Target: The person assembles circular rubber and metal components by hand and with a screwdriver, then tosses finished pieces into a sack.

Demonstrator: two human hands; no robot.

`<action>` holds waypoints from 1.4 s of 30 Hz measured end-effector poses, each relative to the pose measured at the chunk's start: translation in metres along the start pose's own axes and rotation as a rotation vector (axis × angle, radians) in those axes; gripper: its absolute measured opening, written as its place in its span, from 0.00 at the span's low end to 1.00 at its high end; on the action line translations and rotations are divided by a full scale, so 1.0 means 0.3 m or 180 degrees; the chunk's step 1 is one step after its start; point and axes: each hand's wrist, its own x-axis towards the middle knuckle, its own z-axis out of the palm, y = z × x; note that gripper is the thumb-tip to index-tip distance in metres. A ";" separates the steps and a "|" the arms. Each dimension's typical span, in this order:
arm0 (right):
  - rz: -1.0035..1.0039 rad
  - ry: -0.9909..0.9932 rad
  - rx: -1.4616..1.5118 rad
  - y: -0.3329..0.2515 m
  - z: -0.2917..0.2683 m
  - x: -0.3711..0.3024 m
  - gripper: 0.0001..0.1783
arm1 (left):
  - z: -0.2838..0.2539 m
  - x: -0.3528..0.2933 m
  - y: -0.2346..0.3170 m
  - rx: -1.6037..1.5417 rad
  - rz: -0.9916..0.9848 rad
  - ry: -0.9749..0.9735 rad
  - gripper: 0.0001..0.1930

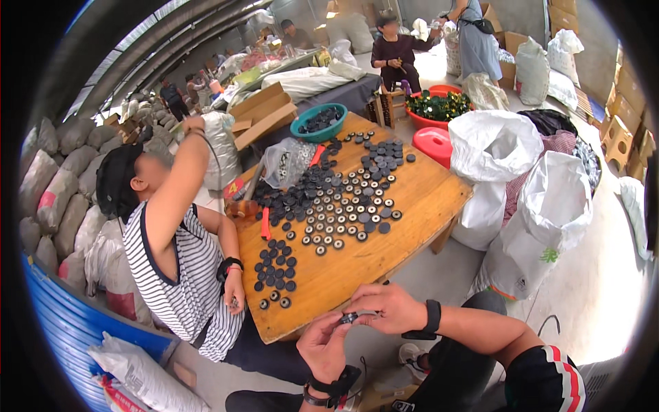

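Head view, lower centre: your left hand (pixel 322 347) pinches a small dark disc (pixel 349 318) between thumb and fingers, just off the near edge of the wooden table (pixel 374 264). Your right hand (pixel 391 309) has its bent fingers right at the disc's right side; whether they grip it too, I cannot tell.

Ahead of you, mid-frame, black discs (pixel 274 264) lie loose near the table's left edge, and discs with pale centres (pixel 329 221) spread across its middle. Behind them sit a clear bag (pixel 288 162), a teal basin (pixel 314 136) of dark pieces and, beyond the far left edge, an open cardboard box (pixel 264 118). A wooden tool (pixel 242 209) and a red strip (pixel 266 224) lie left of the spread.

At frame left, a co-worker in a striped top (pixel 170 275) takes up that side of your table, one arm raised, with stuffed sacks (pixel 51 202) heaped behind. On your right, white sacks (pixel 491 143) crowd close to the table's right end, beside a red tub (pixel 432 143); leafy plants in an orange bowl (pixel 420 121) stand farther back. Lower left, a full white bag (pixel 145 374) lies beside a blue ribbed surface (pixel 82 323).
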 end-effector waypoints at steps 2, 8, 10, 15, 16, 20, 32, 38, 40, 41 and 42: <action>-0.0097 0.0027 -0.0022 -0.005 0.004 0.001 0.14 | -0.007 -0.007 -0.016 -0.0070 0.0069 -0.0023 0.13; -0.0067 -0.0135 0.0031 0.023 -0.001 0.003 0.17 | 0.006 0.004 -0.024 -0.0202 -0.0069 0.0119 0.11; -0.0059 -0.0152 0.0018 0.020 -0.001 0.003 0.16 | 0.009 0.003 -0.016 -0.0230 -0.0081 0.0106 0.11; -0.0018 -0.0194 0.0067 0.009 -0.003 0.008 0.15 | 0.006 0.004 -0.005 -0.0155 -0.0057 0.0111 0.11; -0.0022 -0.0194 0.0078 0.008 -0.003 0.009 0.15 | 0.010 0.002 -0.001 -0.0172 -0.0102 0.0134 0.11; -0.0104 -0.0077 0.0068 0.011 0.002 0.010 0.13 | 0.015 0.001 0.000 -0.0181 -0.0134 0.0153 0.10; -0.0205 0.0059 0.0182 0.024 0.023 -0.007 0.16 | 0.005 -0.004 -0.036 0.0030 -0.0069 0.0212 0.09; -0.0120 0.0102 0.0299 -0.002 0.035 -0.020 0.19 | 0.010 -0.021 -0.045 0.0060 0.0069 0.0237 0.10; -0.0150 0.0219 0.0280 -0.019 0.033 -0.010 0.19 | 0.022 -0.021 -0.021 -0.0088 0.0034 0.0320 0.10; -0.0144 0.0221 0.0278 -0.021 0.031 -0.008 0.19 | 0.043 -0.016 0.023 -0.0296 -0.0118 0.0356 0.10; -0.0148 0.0252 0.0361 -0.022 0.030 -0.006 0.19 | 0.054 -0.015 0.045 -0.0503 -0.0271 0.0392 0.11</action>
